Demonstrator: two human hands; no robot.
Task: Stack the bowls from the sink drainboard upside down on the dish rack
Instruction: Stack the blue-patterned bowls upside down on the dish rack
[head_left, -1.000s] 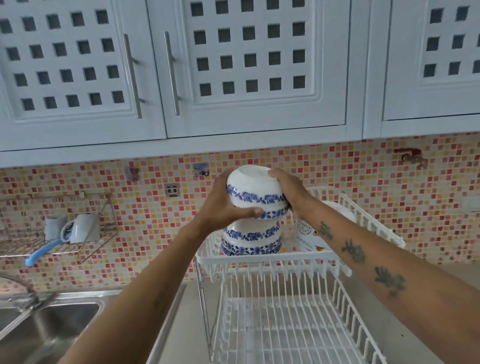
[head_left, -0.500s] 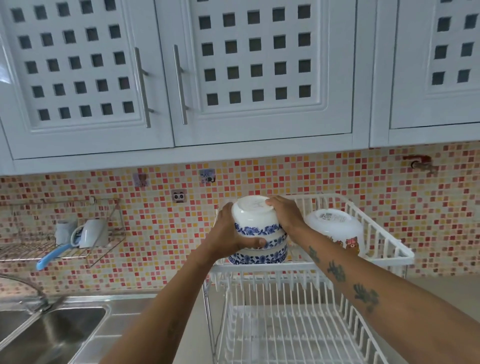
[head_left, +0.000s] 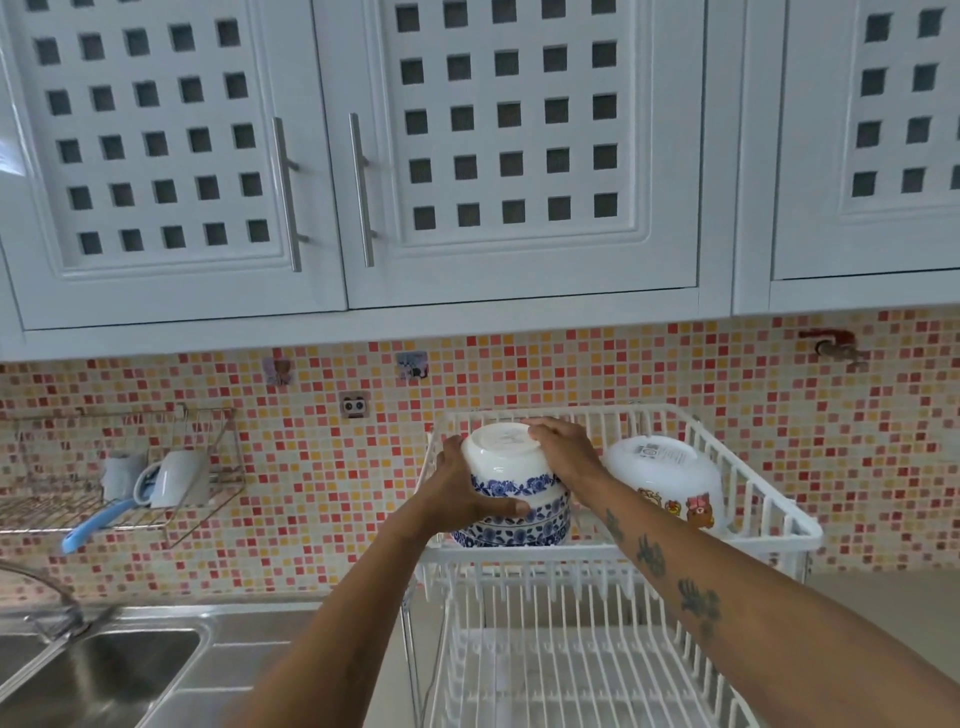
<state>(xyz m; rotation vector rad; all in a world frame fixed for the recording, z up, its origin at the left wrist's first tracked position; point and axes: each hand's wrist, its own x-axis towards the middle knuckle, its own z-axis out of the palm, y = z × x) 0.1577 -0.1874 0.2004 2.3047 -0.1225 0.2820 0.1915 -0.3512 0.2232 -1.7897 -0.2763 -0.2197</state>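
Note:
A white bowl with a blue flower band (head_left: 506, 460) sits upside down on top of a stack of matching bowls (head_left: 519, 530) in the upper tier of the white dish rack (head_left: 623, 553). My left hand (head_left: 460, 491) wraps its left side, thumb across the front. My right hand (head_left: 563, 449) rests on its upturned base and right side. Both hands hold this top bowl, which is nested down over the stack.
A bigger white bowl with cartoon prints (head_left: 667, 480) lies upside down to the right in the same tier. The rack's lower tier (head_left: 571, 675) is below. A steel sink (head_left: 98, 670) and tap (head_left: 47, 597) are at the left. A wall rack with mugs (head_left: 156, 478) hangs above.
The top bowl has come down from above the stack and now sits nested on it. Both hands kept their hold throughout.

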